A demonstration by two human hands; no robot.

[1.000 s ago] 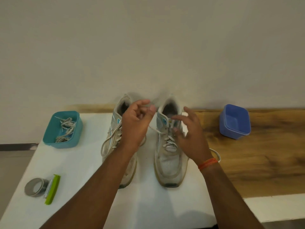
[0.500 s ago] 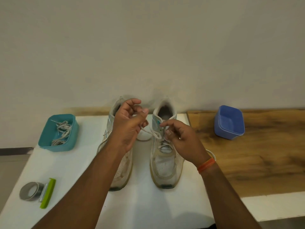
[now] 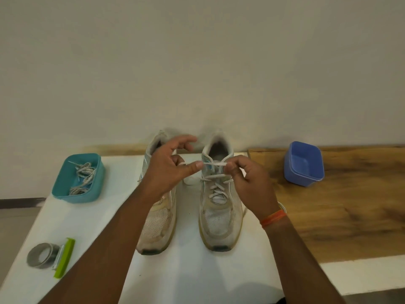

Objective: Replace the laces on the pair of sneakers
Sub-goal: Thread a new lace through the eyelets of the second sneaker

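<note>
Two worn white sneakers stand side by side on the white table, toes toward me: the left sneaker and the right sneaker. A white lace is threaded through the right sneaker's eyelets. My left hand pinches one stretch of that lace between thumb and forefinger, above the gap between the shoes. My right hand pinches the same lace over the right sneaker's top eyelets. The short piece between the hands is taut. My left forearm hides much of the left sneaker's lacing.
A teal tub holding a tangle of old grey laces sits at the left. An empty blue tub stands on the wooden surface at the right. A tape roll and a green tool lie front left.
My left hand has come down and right toward the right sneaker. My right hand closed from spread fingers onto the lace, which is now pulled taut between both hands.
</note>
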